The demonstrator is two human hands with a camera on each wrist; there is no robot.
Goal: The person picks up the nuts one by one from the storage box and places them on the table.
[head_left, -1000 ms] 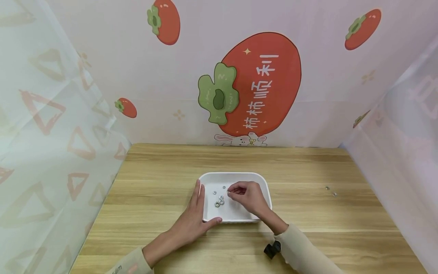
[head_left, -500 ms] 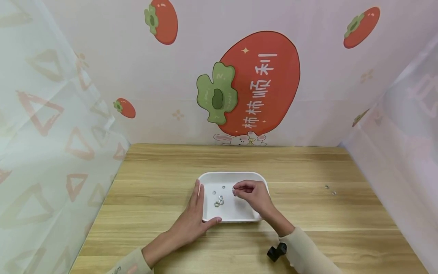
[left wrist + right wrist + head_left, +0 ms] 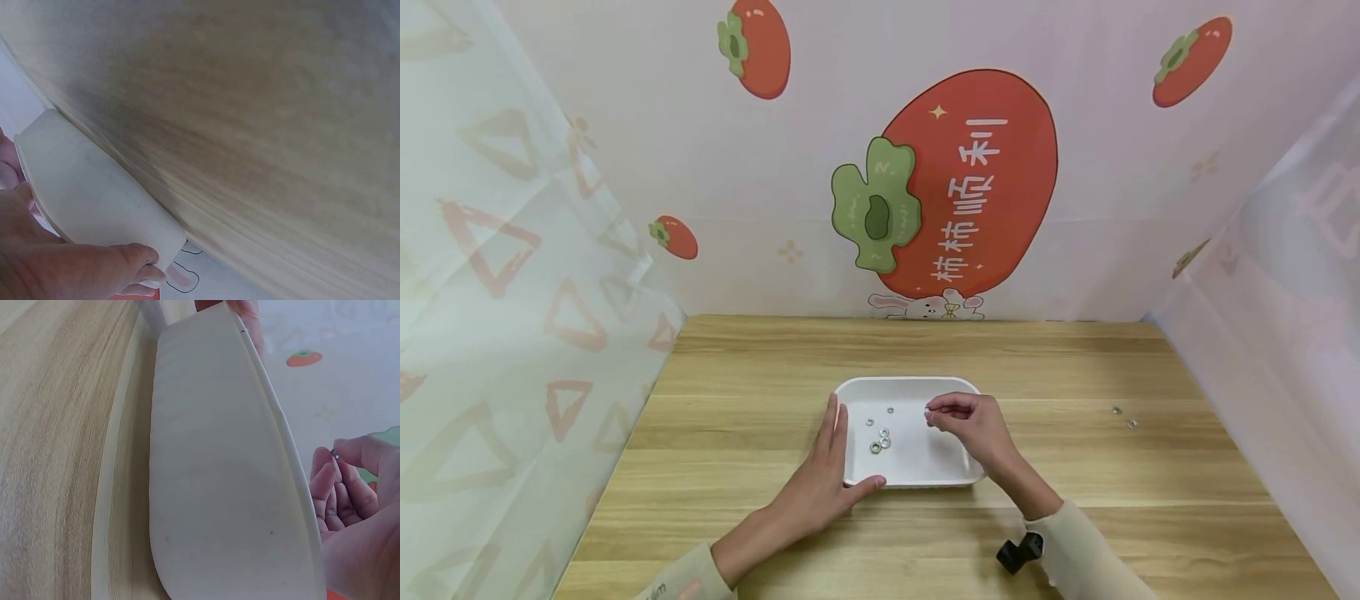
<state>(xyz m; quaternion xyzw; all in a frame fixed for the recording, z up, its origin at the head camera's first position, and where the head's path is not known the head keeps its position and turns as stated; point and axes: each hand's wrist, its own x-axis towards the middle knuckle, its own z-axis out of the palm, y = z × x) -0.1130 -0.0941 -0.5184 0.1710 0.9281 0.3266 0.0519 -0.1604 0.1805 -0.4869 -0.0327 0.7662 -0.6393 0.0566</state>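
Observation:
A white rectangular tray (image 3: 936, 450) lies on the wooden table, several small metal nuts (image 3: 876, 447) scattered on the left part of its floor. My left hand (image 3: 816, 483) rests at the tray's near left corner, its straight fingers along the left wall and the thumb on the front rim. Over the right half of the tray is my right hand (image 3: 972, 425). Its thumb and index fingertip pinch a small metal nut (image 3: 335, 454), seen best in the right wrist view above the rim.
Two more small nuts (image 3: 1132, 424) lie on the table (image 3: 1075, 467) far to the right of the tray. A black wrist device (image 3: 1021, 553) sits by the right sleeve. A printed cloth (image 3: 745, 275) hangs behind the table, with cloth at both sides.
My right hand has moved to the right over the tray, still pinching the nut. The left hand, the tray and the loose nuts have stayed in place.

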